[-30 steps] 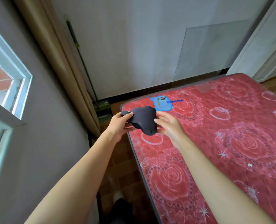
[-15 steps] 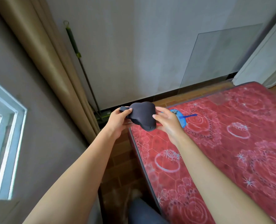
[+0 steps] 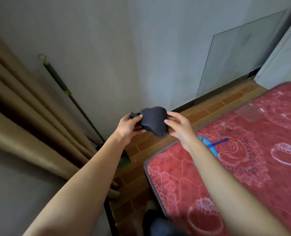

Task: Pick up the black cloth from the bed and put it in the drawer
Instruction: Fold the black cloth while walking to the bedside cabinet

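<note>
Grey wall [image 3: 124, 48], brown brick-pattern floor [image 3: 226, 103], beige curtain [image 3: 22, 116] left, glass pane [image 3: 240, 65] leaning.

No text, label, brand, number or sign can be read anywhere in the head view. The one thing likely to carry print is the blue item [image 3: 207, 145] lying on the red patterned mattress [image 3: 243, 167], just beside its corner nearest the wall; the right forearm covers most of it, and nothing legible shows on the visible part. The mattress itself bears only roses, rings and star shapes, no lettering. The black cloth [image 3: 154, 120], held off the mattress beyond that corner, shows no tag or print.
</note>
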`<action>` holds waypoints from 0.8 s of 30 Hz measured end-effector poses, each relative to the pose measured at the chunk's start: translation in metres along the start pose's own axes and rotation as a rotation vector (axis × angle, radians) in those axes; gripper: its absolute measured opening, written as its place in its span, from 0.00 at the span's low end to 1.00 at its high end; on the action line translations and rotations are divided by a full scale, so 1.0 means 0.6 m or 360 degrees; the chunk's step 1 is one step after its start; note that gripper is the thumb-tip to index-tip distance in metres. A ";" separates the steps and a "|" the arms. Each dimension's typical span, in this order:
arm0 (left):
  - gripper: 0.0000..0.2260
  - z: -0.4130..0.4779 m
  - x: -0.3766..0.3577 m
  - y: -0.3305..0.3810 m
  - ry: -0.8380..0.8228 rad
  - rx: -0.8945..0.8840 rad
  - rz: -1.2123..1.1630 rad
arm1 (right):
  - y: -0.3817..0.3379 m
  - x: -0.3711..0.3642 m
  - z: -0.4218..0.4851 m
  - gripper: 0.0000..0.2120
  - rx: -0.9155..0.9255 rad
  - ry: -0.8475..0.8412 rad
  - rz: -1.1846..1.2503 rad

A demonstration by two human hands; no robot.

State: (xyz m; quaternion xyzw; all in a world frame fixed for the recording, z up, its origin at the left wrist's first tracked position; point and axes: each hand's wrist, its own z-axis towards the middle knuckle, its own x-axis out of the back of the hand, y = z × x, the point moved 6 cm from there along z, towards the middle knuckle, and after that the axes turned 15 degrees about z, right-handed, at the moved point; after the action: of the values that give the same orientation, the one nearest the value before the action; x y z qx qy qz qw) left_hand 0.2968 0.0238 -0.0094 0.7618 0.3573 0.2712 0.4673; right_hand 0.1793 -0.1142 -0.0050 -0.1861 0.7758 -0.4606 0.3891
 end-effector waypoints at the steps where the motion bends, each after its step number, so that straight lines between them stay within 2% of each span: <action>1: 0.06 0.031 -0.001 0.013 -0.0026 0.0010 0.0008 | -0.009 -0.003 0.029 0.15 0.0008 0.0015 -0.0001; 6: 0.16 0.157 -0.016 0.065 -0.0137 0.0069 0.0007 | -0.044 -0.006 0.143 0.12 0.0039 0.0066 -0.0026; 14: 0.10 0.308 -0.099 0.142 -0.0376 0.0021 0.0191 | -0.099 0.052 0.254 0.16 0.0159 0.0348 -0.0103; 24: 0.11 0.526 -0.269 0.247 -0.0933 -0.0008 0.0368 | -0.170 0.132 0.399 0.14 0.0447 0.0898 0.0071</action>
State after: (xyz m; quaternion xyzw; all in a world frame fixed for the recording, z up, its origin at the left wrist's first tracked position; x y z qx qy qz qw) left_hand 0.4793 -0.3140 -0.0192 0.8419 0.1178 0.0923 0.5184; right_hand 0.3078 -0.3533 -0.0168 0.0217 0.7857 -0.5882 0.1903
